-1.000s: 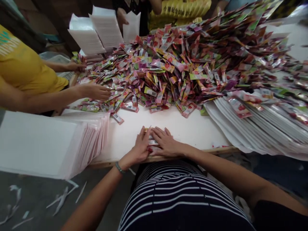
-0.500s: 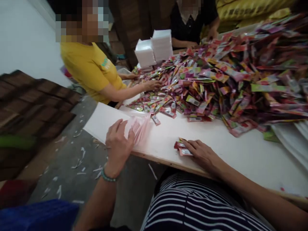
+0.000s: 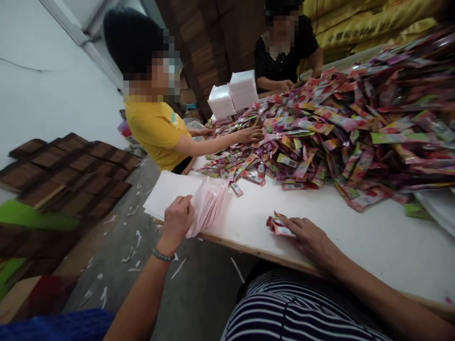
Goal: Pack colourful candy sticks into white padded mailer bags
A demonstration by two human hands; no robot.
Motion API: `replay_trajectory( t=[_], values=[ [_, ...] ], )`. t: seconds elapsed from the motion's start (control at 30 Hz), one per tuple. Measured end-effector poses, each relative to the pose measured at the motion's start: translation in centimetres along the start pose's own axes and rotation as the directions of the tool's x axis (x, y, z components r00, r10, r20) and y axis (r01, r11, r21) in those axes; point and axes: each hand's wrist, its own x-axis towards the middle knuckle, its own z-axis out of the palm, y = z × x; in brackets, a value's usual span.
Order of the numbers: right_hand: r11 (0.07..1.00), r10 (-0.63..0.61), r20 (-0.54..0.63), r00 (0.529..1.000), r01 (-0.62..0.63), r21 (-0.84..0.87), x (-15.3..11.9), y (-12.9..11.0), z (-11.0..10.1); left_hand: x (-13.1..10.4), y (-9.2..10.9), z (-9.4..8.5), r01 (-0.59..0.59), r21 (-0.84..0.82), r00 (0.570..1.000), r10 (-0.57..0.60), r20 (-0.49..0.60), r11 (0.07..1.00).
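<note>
Sachet pile (image 3: 305, 128): mostly red/pink, w/ purple, yel. & grn. mixed in
Small sachet bunch (image 3: 275, 223): red & pink
Bag stack (image 3: 195, 187): wht., pinkish at one end
Tabletop (image 3: 245, 222): wht.
Wearer's top (image 3: 265, 310): v. dk. w/ wht. stripes
Bracelet (image 3: 162, 255): dk. grn.
Co-worker's shirt (image 3: 152, 130): yel., teal/wht. print
Far worker's top (image 3: 302, 52): blk.
Sacks (image 3: 373, 31): yel., dk. lettering
Floor (image 3: 119, 246): gry.

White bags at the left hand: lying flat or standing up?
Lying flat: the white bags show a broad white face upward, their pinkish ends fanned out past the left hand.
</note>
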Motion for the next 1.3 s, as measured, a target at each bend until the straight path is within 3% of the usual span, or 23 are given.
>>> replay_trajectory(
  t=[0.07,0.13,0.23,0.3,0.33,0.4,0.47,0.53,0.63,0.77,0.9,1.0,1.13,1.2,1.3],
  values=[
    [0.990,0.123,-0.033,0.992,-0.120,0.076,0.5,0.5,-0.4,-0.2,3.4,-0.6,-0.068,-0.093,0.993,0.059,-0.100,0.993],
    [0.939,0.306,-0.106,0.946,-0.282,0.196,1.0,1.0,-1.5,-0.4,7.9,-0.1,-0.173,-0.191,0.982,0.156,-0.103,0.966],
    [0.758,0.608,-0.213,0.765,-0.480,0.441,1.3,1.7,-4.1,-0.1,15.0,2.8,-0.273,-0.367,0.951,0.308,0.040,0.889],
    [0.661,0.705,-0.248,0.665,-0.487,0.571,0.9,1.7,-5.6,0.5,19.0,5.5,-0.216,-0.495,0.932,0.329,0.153,0.842],
    [0.660,0.700,-0.270,0.661,-0.454,0.599,0.6,1.7,-6.1,0.9,20.5,6.7,-0.171,-0.544,0.926,0.323,0.196,0.822],
    [0.753,0.581,-0.326,0.746,-0.341,0.563,-0.2,1.6,-6.6,1.8,22.6,8.7,-0.083,-0.623,0.925,0.292,0.243,0.778],
    [0.869,0.399,-0.304,0.865,-0.251,0.426,-1.0,1.7,-6.4,2.6,23.4,9.7,0.012,-0.700,0.943,0.225,0.245,0.714],
    [0.943,0.289,-0.179,0.941,-0.247,0.223,-1.6,1.8,-6.0,3.1,23.3,9.8,0.108,-0.777,0.964,0.125,0.234,0.621],
    [0.963,0.230,-0.016,0.973,-0.230,-0.139,-1.7,1.5,-5.9,2.7,22.7,9.3,0.125,-0.845,0.981,0.065,0.185,0.519],
    [0.926,0.087,0.014,0.996,-0.076,-0.371,-0.3,0.2,-6.6,1.4,22.8,8.3,-0.013,-0.860,0.982,0.169,0.086,0.510],
    [0.915,0.048,-0.002,0.999,-0.045,-0.401,0.6,0.0,-6.7,0.9,23.2,7.6,-0.101,-0.838,0.973,0.228,0.028,0.537],
    [0.920,-0.001,-0.030,1.000,-0.011,-0.392,0.9,0.3,-6.0,0.8,23.4,7.2,-0.077,-0.833,0.977,0.206,0.046,0.548],
    [0.953,0.089,-0.039,0.995,-0.096,-0.288,1.6,0.3,-4.9,1.0,23.3,6.9,0.012,-0.854,0.984,0.147,0.103,0.520],
    [0.984,0.020,-0.047,0.999,-0.028,-0.173,1.7,0.1,-4.9,1.4,23.0,7.0,0.079,-0.887,0.988,0.082,0.130,0.455],
    [0.981,-0.192,-0.047,0.980,0.190,-0.040,1.2,0.0,-5.3,2.0,22.6,7.4,0.199,-0.946,0.976,0.033,0.214,0.255]
  ],
)
